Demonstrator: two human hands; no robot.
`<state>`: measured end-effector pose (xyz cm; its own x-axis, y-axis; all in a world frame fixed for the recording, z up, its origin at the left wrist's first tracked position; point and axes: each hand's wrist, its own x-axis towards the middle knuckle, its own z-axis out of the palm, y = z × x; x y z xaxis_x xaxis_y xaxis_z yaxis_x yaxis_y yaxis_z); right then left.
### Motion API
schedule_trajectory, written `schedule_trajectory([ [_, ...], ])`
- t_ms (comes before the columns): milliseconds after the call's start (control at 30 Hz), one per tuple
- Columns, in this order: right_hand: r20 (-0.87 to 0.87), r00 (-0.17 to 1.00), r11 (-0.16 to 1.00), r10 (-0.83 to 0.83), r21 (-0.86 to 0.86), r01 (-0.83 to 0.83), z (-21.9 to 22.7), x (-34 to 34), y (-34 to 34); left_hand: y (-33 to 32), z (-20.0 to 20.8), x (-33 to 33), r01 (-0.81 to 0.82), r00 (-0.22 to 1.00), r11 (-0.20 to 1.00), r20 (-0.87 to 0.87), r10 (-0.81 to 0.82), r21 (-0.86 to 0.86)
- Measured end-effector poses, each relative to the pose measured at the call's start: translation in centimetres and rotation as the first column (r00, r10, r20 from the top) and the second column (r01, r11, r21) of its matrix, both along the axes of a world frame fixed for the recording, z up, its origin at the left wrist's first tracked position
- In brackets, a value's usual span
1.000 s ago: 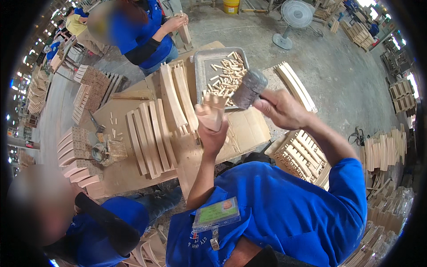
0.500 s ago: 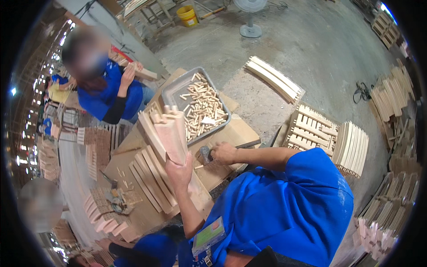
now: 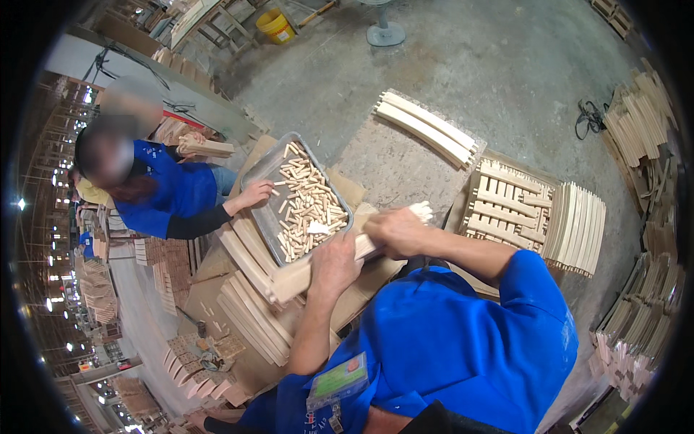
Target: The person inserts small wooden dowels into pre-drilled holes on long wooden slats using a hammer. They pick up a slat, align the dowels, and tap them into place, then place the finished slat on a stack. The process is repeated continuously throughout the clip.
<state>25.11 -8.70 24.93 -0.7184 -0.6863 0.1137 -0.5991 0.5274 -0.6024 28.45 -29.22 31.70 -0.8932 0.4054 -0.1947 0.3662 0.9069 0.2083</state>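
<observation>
Fingers of the left hand are wrapped around the middle of a long curved wooden slat; fingers of the right hand are clamped on the same slat nearer its far end. The slat is held roughly level, slanting from lower left to upper right, above the desk and just beside the near edge of a metal tray.

The tray is filled with short wooden dowels, heaped loosely. A white scrap is seen lying among them at the near side.

Stacks of similar slats are laid on the desk to the left of the held slat, partly beneath it. Sheets of cardboard are spread under the tray and the stacks.

A second person in a blue shirt is seated across the desk; that person's hand is rested on the tray's left rim, and a bundle of wooden pieces is held in the other hand.

On the concrete floor, a row of curved slats is laid out, with a stacked pile of slatted frames to the right. A yellow bucket is placed at the far edge.
</observation>
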Motion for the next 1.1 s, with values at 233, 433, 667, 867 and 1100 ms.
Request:
schedule_trajectory([
  [233, 0.300, 0.681, 0.742, -0.668, 0.202, 0.639, -7.6, -2.5, 11.2, 4.2, 2.6, -1.7, 0.157, 0.904, 0.910, -0.427, 0.024, 0.383],
  [433, 0.242, 0.502, 0.557, -0.830, 0.394, 0.731, -15.0, -10.5, 13.2, 1.0, -3.6, 2.0, -0.254, 0.940, 0.904, -0.132, 0.314, 0.343],
  [667, 0.051, 0.493, 0.475, -0.868, 0.371, 0.798, -18.8, -13.8, 11.4, -1.1, -6.8, 7.9, -0.523, 0.847, 0.811, 0.053, 0.529, 0.261],
  [867, -0.279, 0.778, 0.737, -0.562, 0.259, 0.625, -19.2, -11.2, 10.0, -0.7, -9.1, 10.8, -0.576, 0.807, 0.769, 0.046, 0.588, 0.277],
  [1100, 0.117, 0.722, 0.729, -0.682, 0.191, 0.658, -22.0, -13.0, 7.0, -0.4, -9.2, 10.9, -0.590, 0.804, 0.763, 0.098, 0.587, 0.264],
])
